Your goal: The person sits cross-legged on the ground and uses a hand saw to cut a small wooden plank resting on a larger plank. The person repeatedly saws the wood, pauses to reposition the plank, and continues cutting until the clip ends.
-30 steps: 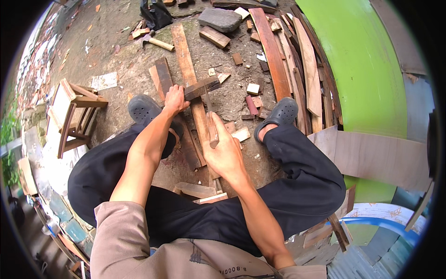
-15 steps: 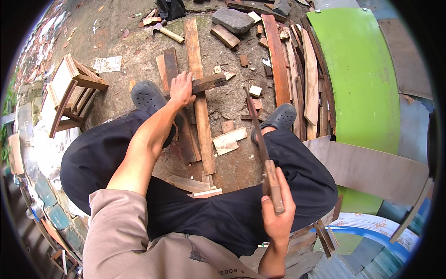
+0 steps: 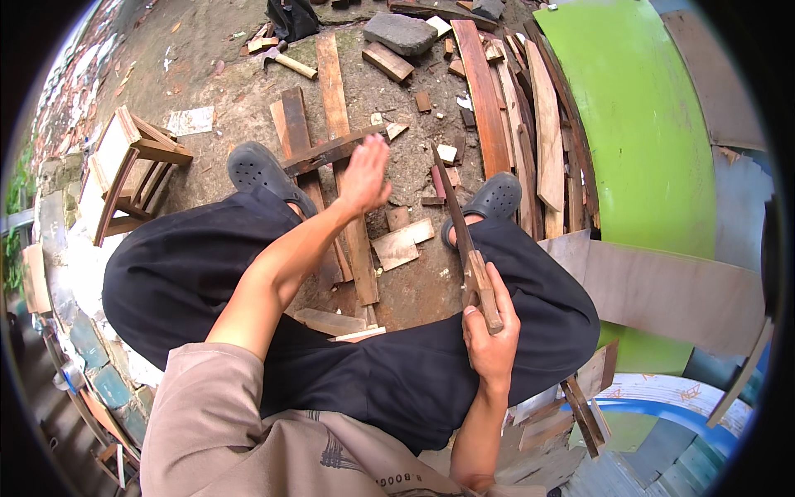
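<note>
My right hand (image 3: 492,344) is wrapped round the wooden handle of a hand saw (image 3: 459,217), whose long narrow blade points away from me between my knees. My left hand (image 3: 365,176) is stretched flat with its fingers extended and holds nothing. It hovers by the right end of a short dark wooden piece (image 3: 327,154). That piece lies crosswise over a long pale plank (image 3: 358,248) and a dark board (image 3: 298,124); its left end is beside my left shoe. Whether the left hand touches the wood, I cannot tell.
A claw hammer (image 3: 290,63) lies at the far left of the planks, near a grey stone block (image 3: 401,33). Long boards (image 3: 482,99) are stacked at right, beside a green panel (image 3: 638,124). A small wooden stool (image 3: 137,166) stands at left. Offcuts (image 3: 402,243) litter the ground.
My left hand has let go of the short dark piece and moved right and a little nearer, its fingers straightening. My right hand has shifted slightly farther away with the saw.
</note>
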Tool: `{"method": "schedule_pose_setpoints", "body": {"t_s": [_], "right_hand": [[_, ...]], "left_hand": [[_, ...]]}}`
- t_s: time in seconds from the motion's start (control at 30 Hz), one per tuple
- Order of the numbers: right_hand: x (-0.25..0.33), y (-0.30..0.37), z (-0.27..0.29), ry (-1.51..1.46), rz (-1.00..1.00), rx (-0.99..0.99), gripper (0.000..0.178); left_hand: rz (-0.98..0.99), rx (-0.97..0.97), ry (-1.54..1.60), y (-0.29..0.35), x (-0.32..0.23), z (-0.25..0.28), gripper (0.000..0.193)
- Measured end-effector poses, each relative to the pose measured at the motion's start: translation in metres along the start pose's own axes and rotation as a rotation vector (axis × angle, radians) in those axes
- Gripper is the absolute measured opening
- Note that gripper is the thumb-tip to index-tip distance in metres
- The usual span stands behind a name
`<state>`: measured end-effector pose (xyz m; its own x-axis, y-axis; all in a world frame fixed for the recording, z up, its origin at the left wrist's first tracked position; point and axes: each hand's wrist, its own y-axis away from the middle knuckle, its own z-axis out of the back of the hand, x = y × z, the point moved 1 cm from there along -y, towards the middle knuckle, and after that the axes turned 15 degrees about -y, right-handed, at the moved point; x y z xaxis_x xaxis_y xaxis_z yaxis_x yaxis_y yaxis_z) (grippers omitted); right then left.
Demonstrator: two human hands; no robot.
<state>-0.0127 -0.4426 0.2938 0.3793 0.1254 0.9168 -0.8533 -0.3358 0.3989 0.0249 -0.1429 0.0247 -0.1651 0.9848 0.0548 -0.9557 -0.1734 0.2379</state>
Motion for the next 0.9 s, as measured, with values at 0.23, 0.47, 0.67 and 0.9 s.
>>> {"method": "schedule_pose_setpoints", "body": {"t_s": [0.23,0.47,0.67,0.9], "right_hand": [[-0.014,-0.002,0.006,0.12,0.097,0.077,0.064],[-0.01,0.001,-0.006,0.103,0.035,0.044,0.062],[-0.002,-0.005,-0.032,0.233,0.14,0.145,0.062],[0.013,-0.026,-0.088,0.361,0.204,0.251,0.064]], "left_hand": [[-0.177,0.503,0.091,0.0,-0.049,0.002,0.099],[-0.043,-0.206,0.196,0.012,-0.02,-0.024,0.057],[0.233,-0.165,0.071,0.022,0.121,-0.01,0.089],[0.174,0.2,0.104,0.017,0.142,-0.027,0.096]]}}
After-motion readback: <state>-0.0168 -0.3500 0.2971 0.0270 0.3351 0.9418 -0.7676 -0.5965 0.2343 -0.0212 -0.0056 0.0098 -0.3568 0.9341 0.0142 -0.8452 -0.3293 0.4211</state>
